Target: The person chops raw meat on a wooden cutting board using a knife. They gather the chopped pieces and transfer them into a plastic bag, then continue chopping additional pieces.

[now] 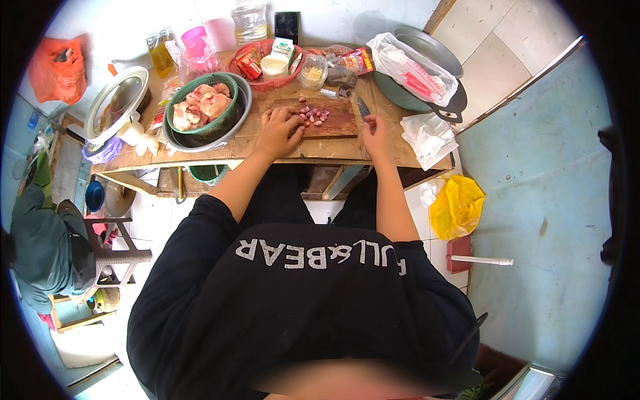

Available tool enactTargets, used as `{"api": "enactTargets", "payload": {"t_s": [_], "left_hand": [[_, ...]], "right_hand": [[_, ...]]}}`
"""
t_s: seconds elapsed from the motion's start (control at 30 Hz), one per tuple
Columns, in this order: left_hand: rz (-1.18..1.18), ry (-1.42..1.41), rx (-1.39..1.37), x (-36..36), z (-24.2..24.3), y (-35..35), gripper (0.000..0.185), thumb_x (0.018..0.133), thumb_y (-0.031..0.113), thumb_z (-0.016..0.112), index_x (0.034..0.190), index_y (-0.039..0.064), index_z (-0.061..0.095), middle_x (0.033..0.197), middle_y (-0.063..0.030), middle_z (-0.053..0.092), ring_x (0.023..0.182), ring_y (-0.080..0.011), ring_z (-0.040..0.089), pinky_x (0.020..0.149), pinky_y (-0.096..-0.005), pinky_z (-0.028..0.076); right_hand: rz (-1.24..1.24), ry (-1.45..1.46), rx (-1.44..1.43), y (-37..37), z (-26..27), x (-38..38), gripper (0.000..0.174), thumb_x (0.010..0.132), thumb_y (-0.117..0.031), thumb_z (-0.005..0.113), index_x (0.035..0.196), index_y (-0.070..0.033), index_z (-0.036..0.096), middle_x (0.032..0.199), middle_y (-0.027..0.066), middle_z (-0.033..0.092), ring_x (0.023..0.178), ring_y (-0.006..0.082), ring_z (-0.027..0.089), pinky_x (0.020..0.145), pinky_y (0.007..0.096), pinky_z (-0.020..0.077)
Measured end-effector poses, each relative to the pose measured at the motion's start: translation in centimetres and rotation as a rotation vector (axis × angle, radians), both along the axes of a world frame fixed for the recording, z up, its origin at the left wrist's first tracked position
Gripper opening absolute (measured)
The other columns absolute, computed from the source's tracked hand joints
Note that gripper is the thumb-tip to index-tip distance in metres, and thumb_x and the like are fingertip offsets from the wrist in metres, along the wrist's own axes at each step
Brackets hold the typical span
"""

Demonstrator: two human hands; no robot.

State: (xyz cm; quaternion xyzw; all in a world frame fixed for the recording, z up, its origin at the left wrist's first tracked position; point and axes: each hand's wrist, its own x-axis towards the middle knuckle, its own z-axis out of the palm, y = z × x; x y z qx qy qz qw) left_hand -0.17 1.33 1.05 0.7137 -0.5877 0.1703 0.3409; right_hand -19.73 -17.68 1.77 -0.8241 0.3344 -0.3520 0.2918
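Note:
A wooden cutting board (335, 129) lies on the table in front of me, with several peeled shallots (314, 116) gathered on its left half. My left hand (281, 134) rests over the board's left end, thumb apart from the fingers and fingertips close to the shallots; nothing shows in its grasp. Just off the board's right edge, my right hand (376, 136) grips a kitchen knife (363, 107), whose dark blade points away from me. The knife's handle is mostly hidden by the fingers.
Raw chicken pieces (202, 106) fill a green colander (176, 125) inside a grey basin (245, 112) at left. Behind the board stand a red basket (235, 75) and a jar of garlic (314, 72). A wok (382, 90) and white plastic bag (430, 140) sit right. Another person (50, 245) is far left.

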Motion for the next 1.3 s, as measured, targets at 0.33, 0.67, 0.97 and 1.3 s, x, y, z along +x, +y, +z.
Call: {"api": "enactTargets", "payload": {"t_s": [0.33, 0.67, 0.97, 1.3], "left_hand": [[0.124, 0.042, -0.029, -1.9, -0.1, -1.4, 0.017, 0.077, 0.027, 0.067, 0.088, 0.015, 0.064, 0.092, -0.0039, 0.054, 0.095, -0.0239, 0.05, 0.083, -0.0428, 0.032], [0.318, 0.234, 0.041, -2.1, 0.3, -1.5, 0.019, 0.081, 0.028, 0.066, 0.089, 0.011, 0.063, 0.086, -0.0064, 0.06, 0.09, -0.0248, 0.057, 0.079, -0.0425, 0.037], [0.407, 0.772, -0.342, -0.5, -0.3, 1.5, 0.018, 0.086, 0.022, 0.065, 0.091, 0.005, 0.061, 0.075, -0.0081, 0.065, 0.068, -0.0188, 0.062, 0.066, -0.0326, 0.05], [0.355, 0.706, -0.138, -0.7, 0.0, 1.9, 0.018, 0.084, 0.021, 0.064, 0.093, 0.006, 0.063, 0.076, -0.008, 0.065, 0.07, -0.0189, 0.062, 0.066, -0.0322, 0.049]], "right_hand": [[-0.152, 0.49, -0.112, -0.6, -1.4, -2.5, 0.034, 0.081, -0.018, 0.059, 0.112, -0.005, 0.051, 0.107, 0.024, 0.059, 0.098, 0.0416, 0.059, 0.08, 0.0496, 0.0474], [-0.233, 0.25, 0.04, 0.2, -0.1, -3.2, 0.038, 0.082, -0.019, 0.056, 0.118, -0.005, 0.053, 0.094, 0.0207, 0.066, 0.091, 0.038, 0.063, 0.078, 0.0459, 0.0488], [0.328, -0.102, 0.324, 7.0, 1.3, 2.1, 0.031, 0.082, -0.007, 0.057, 0.113, -0.006, 0.053, 0.093, 0.0213, 0.064, 0.091, 0.0389, 0.062, 0.076, 0.045, 0.0472], [0.265, 0.241, -0.029, 10.8, 1.4, 4.4, 0.031, 0.083, -0.006, 0.048, 0.115, -0.006, 0.048, 0.104, 0.0266, 0.057, 0.094, 0.0467, 0.058, 0.08, 0.0525, 0.0467]]}}
